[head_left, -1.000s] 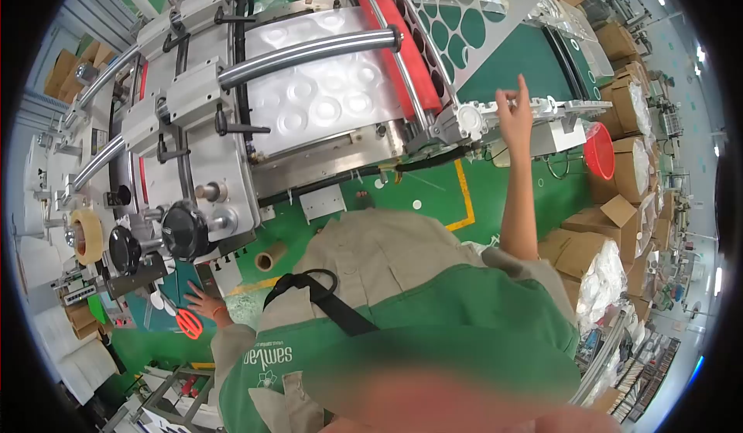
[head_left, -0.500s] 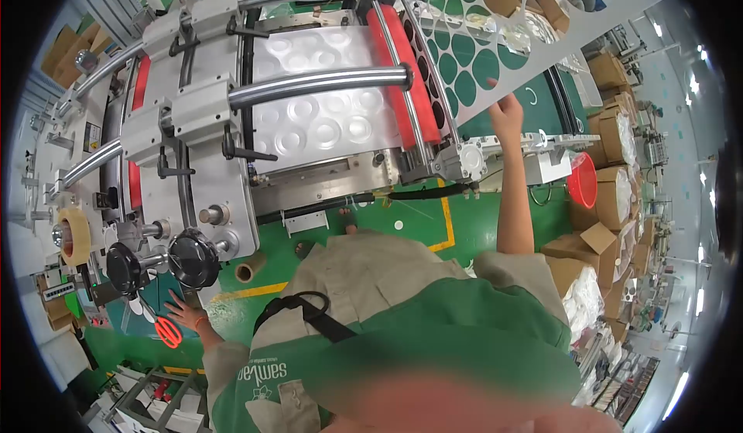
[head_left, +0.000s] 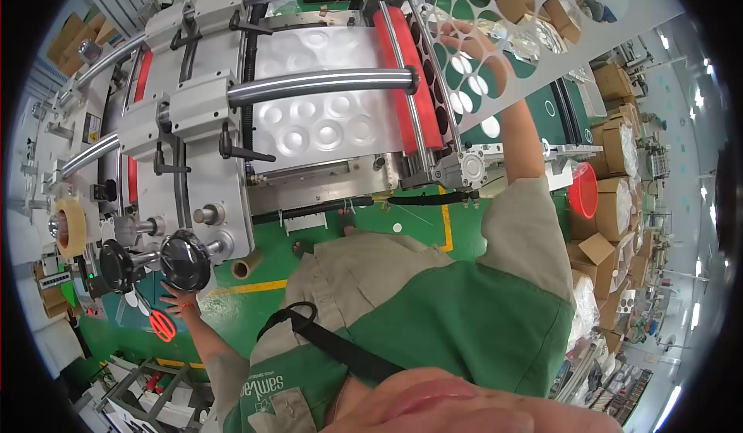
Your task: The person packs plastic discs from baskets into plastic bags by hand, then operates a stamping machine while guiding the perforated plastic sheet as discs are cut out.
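Observation:
My right hand point(head_left: 469, 41) reaches behind a pale sheet with rows of round holes point(head_left: 576, 55). Its fingers look spread where they show through the holes; the sheet's strips hide parts of them. Several white discs point(head_left: 490, 127) lie near that hand, over the green belt point(head_left: 530, 123). On the other side, my left hand point(head_left: 178, 300) is open with fingers apart, just below a black knob point(head_left: 185, 260) of the machine. Orange-red handled scissors point(head_left: 162, 325) hang beside this hand. I cannot tell whether it touches anything.
The roller machine point(head_left: 210, 96) fills the upper left, with steel bars point(head_left: 325, 83) and a red roller point(head_left: 397, 81) across a silvery embossed sheet point(head_left: 317, 127). A tape roll point(head_left: 71, 228) sits at its left. A red basket point(head_left: 583, 191) and cardboard boxes point(head_left: 592, 255) stand right.
My right hand has moved up and left, from the sheet's lower edge to behind its holes. White discs now show on the belt. My left hand has shifted slightly upward, fingers still spread.

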Demonstrator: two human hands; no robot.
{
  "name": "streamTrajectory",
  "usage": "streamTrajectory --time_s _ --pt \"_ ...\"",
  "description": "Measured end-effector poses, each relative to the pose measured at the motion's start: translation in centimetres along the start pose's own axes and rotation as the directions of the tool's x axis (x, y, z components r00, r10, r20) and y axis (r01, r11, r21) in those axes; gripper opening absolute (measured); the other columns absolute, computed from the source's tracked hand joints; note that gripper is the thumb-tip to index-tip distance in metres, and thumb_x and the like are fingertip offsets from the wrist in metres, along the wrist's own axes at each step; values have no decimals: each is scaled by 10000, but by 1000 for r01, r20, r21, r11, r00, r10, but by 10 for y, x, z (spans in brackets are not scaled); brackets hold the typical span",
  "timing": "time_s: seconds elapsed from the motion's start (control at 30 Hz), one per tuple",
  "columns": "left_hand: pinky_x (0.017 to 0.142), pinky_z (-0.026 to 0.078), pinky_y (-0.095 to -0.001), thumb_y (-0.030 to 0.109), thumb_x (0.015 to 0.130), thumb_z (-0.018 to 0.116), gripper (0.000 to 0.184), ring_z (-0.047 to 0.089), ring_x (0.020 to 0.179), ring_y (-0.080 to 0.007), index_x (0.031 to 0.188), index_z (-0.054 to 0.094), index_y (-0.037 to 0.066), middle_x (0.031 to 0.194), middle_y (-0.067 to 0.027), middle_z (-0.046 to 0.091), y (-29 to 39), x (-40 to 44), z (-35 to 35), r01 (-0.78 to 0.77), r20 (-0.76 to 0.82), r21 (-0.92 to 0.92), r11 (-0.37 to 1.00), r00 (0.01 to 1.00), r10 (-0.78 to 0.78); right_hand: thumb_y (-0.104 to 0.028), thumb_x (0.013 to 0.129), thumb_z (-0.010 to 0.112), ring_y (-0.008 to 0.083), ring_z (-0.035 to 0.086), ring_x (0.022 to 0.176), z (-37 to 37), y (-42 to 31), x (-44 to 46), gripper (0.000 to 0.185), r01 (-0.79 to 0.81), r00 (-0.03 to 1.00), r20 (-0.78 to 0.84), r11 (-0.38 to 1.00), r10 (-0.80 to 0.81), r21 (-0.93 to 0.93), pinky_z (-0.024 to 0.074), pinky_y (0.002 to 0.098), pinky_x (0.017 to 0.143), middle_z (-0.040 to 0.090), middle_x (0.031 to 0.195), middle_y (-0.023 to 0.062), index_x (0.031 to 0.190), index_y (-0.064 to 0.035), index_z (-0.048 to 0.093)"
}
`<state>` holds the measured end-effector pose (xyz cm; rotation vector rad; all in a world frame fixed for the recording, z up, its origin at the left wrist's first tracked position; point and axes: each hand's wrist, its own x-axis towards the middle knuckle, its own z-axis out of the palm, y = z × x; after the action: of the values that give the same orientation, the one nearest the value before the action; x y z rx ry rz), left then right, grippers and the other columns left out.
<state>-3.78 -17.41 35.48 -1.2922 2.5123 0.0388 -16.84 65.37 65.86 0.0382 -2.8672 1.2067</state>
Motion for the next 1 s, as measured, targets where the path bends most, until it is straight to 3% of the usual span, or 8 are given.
streamTrajectory --time_s 0.1,0.37,0.43,0.57,0.63,0.77,0.83,1.0 --pt "1019 84 -561 296 551 785 1190 -10 1292 -445 1307 -117 476 1443 -94 -96 0 -1 4 0 -21 -7 1000 1000 0 -214 832 580 56 475 654 -14 7 1 204 -2 985 -169 973 42 232 380 203 574 520 721 -33 959 -55 599" --pt "1015 79 -569 277 553 777 1176 -34 1289 -450 1306 -103 484 1443 -95 -97 4 -15 -4 -19 -30 -75 997 999 17 -283 757 626 103 514 561 -40 52 -44 256 -387 922 -161 840 352 -380 407 260 529 589 642 36 812 -34 652" --pt "1014 76 -571 276 554 776 1173 -37 1289 -449 1307 -99 485 1443 -92 -101 5 -12 -7 -23 -42 -88 996 999 19 -163 753 603 140 524 537 -34 71 -41 218 -121 971 -237 811 -22 -573 427 260 532 567 605 21 941 -60 643" --pt "1014 74 -570 287 559 769 1166 -39 1287 -452 1307 -103 483 1442 -91 -105 4 -15 -21 -18 -18 -66 998 1000 16 -27 734 595 107 482 642 -12 -16 -7 486 355 866 -306 917 -395 -182 399 215 584 512 743 2 1197 -99 466" --pt "1014 75 -571 291 561 767 1166 -40 1287 -453 1306 -110 482 1442 -94 -106 4 -17 -14 -31 -12 -65 997 999 30 -73 751 623 100 484 676 -21 -30 9 395 213 974 -26 949 -225 -234 412 217 608 552 794 20 1132 -77 517" --pt "1012 80 -573 297 568 762 1163 -44 1284 -459 1306 -117 481 1439 -100 -115 4 -14 -10 -20 -13 -61 998 1000 20 -116 768 619 80 513 612 -47 -47 6 183 96 914 -323 906 -244 -413 426 213 567 617 707 33 928 -27 633" --pt "1012 81 -574 297 570 760 1161 -45 1283 -461 1305 -119 481 1439 -100 -115 2 -13 -17 -22 -12 -62 998 1000 21 -147 765 622 82 531 594 -59 -48 -11 203 206 789 -560 967 -253 -147 440 224 570 604 647 48 925 -23 640" --pt "994 81 -596 296 589 755 1137 -39 1274 -481 1311 -104 480 1441 -103 -107 3 -18 -8 -50 -20 -82 995 999 49 -119 761 590 76 549 581 -56 76 -49 185 -38 955 -276 884 -105 -467 437 227 561 588 605 48 918 -44 650"
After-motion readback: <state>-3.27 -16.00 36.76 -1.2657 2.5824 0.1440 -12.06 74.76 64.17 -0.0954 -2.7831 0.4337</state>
